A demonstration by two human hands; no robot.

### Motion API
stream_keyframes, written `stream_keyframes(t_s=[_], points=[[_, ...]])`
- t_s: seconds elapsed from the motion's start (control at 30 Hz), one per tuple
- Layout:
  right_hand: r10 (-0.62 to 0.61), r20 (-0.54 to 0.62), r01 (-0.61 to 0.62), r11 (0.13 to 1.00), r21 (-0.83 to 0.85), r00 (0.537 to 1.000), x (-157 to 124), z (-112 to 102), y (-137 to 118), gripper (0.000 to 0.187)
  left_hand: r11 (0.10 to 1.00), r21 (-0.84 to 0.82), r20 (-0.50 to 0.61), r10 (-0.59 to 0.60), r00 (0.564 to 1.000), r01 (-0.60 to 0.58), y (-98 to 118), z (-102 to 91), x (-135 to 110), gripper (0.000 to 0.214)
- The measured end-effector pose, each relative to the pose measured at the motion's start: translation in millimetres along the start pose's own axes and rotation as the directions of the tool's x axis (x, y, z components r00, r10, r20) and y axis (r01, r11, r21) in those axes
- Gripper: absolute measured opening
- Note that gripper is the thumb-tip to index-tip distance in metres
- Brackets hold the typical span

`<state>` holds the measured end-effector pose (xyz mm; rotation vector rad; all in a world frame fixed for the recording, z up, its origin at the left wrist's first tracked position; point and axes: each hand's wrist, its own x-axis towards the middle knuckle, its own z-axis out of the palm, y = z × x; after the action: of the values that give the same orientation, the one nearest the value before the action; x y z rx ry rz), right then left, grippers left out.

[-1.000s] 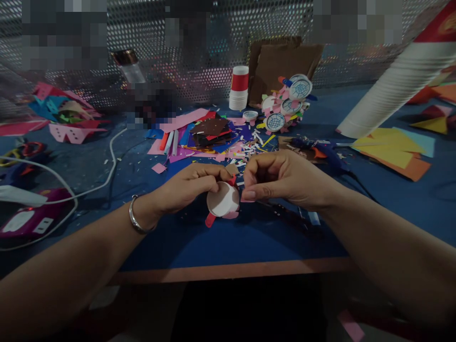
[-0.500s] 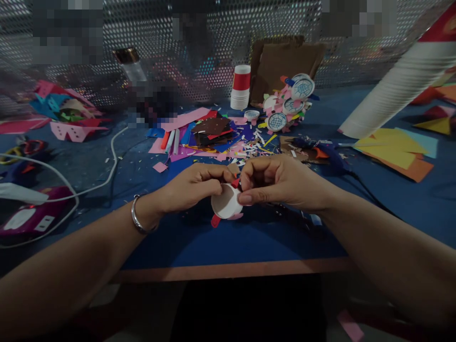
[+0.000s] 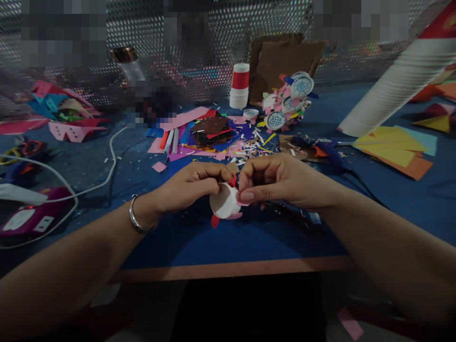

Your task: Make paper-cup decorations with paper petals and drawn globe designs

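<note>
A short white paper cup piece [image 3: 224, 201] is between my hands above the blue table, its round open side facing me. Red and pink paper tabs stick out from its rim, one red tab [image 3: 214, 221] at the lower left. My left hand [image 3: 194, 185] grips the cup piece by its upper left edge, thumb against the rim. At the right side, my right hand [image 3: 276, 183] pinches a small pink paper piece [image 3: 243, 201] between thumb and fingers, against the cup wall. Its other fingers are curled.
Behind my hands lie coloured paper sheets [image 3: 211, 126], markers [image 3: 171, 140] and scattered scraps. Decorated cup pieces [image 3: 276, 120] sit near cardboard [image 3: 285, 66] and stacked cups [image 3: 239, 86]. A glue gun [image 3: 335, 156] is right; a purple box [image 3: 39, 216] with a white cable [image 3: 113, 156] is left.
My right thumb and fingers have shifted slightly right, away from the cup's rim, and more of the pink piece shows. My left hand keeps its hold.
</note>
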<state>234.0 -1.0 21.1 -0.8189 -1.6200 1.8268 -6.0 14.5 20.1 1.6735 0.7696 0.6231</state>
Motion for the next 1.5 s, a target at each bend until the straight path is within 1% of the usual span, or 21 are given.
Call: stream_keyframes(t_s=[0.17, 0.37, 0.6, 0.83, 1.1, 1.2, 1.37, 1.5], points=[[-0.007, 0.012, 0.007, 1.000, 0.016, 1.000, -1.1, 0.3, -0.6, 0.028, 1.000, -0.012, -0.008, 0.003, 1.000, -0.003, -1.4, -1.0, -0.2, 0.016], [-0.031, -0.008, 0.031, 1.000, -0.005, 1.000, -1.6, 1.7, -4.0, 0.031, 1.000, -0.014, 0.014, 0.011, 1.000, -0.011, -0.3, -1.3, 0.5, 0.015], [-0.048, -0.017, 0.047, 0.997, -0.057, 0.999, -3.2, 2.8, -6.8, 0.028, 1.000, 0.022, 0.021, -0.005, 1.000, 0.004, -1.2, -1.3, 1.0, 0.015], [-0.050, 0.003, 0.050, 0.996, -0.069, 0.999, -3.3, 2.6, -6.0, 0.027, 1.000, 0.026, 0.045, 0.008, 0.999, -0.009, -2.4, -0.5, 1.5, 0.015], [-0.059, 0.015, 0.060, 0.996, -0.065, 0.998, -2.0, 1.1, -5.0, 0.023, 0.998, 0.056, 0.040, 0.037, 0.998, -0.040, -2.1, -0.4, -0.5, 0.011], [-0.063, 0.017, 0.064, 0.995, -0.083, 0.998, -1.7, 0.2, -3.9, 0.023, 0.997, 0.063, 0.041, 0.040, 0.998, -0.043, -2.0, -0.8, -0.1, 0.011], [-0.092, 0.014, 0.093, 0.986, -0.141, 0.996, -1.1, -0.6, -3.3, 0.024, 0.995, 0.096, 0.075, 0.022, 0.997, -0.029, -2.9, -3.0, 1.0, 0.011], [-0.114, -0.011, 0.110, 0.979, -0.169, 0.993, -2.7, -0.3, -5.3, 0.025, 0.999, 0.042, 0.044, 0.006, 0.999, -0.007, -7.0, -5.1, 0.3, 0.015]])
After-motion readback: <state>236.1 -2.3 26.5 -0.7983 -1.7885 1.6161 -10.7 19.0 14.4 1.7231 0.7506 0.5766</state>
